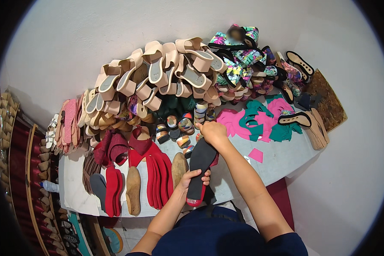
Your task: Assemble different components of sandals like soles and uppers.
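Just in front of my body I hold a slipper with a black sole (202,160) turned toward me. My left hand (191,180) wraps around its narrow lower part, near a red end with a shiny clear patch. At the upper, wider end, my right hand (213,133) is closed over the edge; its fingertips are partly hidden. A bit of red upper shows beside the sole. Left of it lie a wooden shoe last (180,166) and a fan of red insoles (158,181). Small patterned heel blocks (185,125) stand just beyond my right hand.
Beige heeled sandals (155,72) are piled along the wall, with colourful patterned slippers (241,64) to their right. Pink and teal cut pieces (260,121) lie at the right of the table (260,170). Another wooden last (133,190), more red insoles (114,192) and dark red uppers (115,147) sit left.
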{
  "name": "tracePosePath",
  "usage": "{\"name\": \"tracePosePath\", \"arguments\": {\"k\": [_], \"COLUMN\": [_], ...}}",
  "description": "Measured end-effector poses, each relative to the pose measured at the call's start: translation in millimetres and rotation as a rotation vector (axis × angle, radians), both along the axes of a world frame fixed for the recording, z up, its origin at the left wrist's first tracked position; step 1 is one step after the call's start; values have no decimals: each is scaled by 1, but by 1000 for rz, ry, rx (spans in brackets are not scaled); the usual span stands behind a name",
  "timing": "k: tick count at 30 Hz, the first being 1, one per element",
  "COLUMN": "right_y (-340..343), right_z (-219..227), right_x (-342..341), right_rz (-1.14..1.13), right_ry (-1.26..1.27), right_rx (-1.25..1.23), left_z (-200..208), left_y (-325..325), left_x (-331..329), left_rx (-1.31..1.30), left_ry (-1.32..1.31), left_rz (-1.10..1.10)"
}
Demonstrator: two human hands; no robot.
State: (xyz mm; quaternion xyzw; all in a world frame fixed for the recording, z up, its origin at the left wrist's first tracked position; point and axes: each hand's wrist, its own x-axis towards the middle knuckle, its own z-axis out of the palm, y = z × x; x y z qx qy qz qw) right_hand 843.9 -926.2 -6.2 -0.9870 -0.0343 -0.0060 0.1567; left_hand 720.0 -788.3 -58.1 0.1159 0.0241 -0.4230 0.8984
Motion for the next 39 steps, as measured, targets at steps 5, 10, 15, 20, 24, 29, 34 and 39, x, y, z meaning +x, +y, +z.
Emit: {"name": "tracePosePath", "arguments": {"k": [5,10,15,20,24,29,34,39], "right_y": [-1,-14,-27,-35,-32,-34,-33,-34], "right_z": [7,6,-1,2,11,11,23,31], "right_x": [0,4,9,8,7,7,7,3], "right_rz": [60,-21,-72,-106,-104,-101,-92,-80], "right_ry": [72,114,151,151,146,77,-98,-188], "right_rx": [51,29,-14,-20,-6,10,138,208], "left_z": [-4,20,29,35,34,36,39,16], "left_y": [7,4,6,-1,1,-1,-6,2], "left_x": [4,10,8,6,9,9,4,0], "left_rx": [75,276,592,943,982,936,750,529], "left_ry": [-90,-91,-344,-673,-793,-784,-635,-321], "left_rz": [-9,-9,6,48,54,98,114,-91]}}
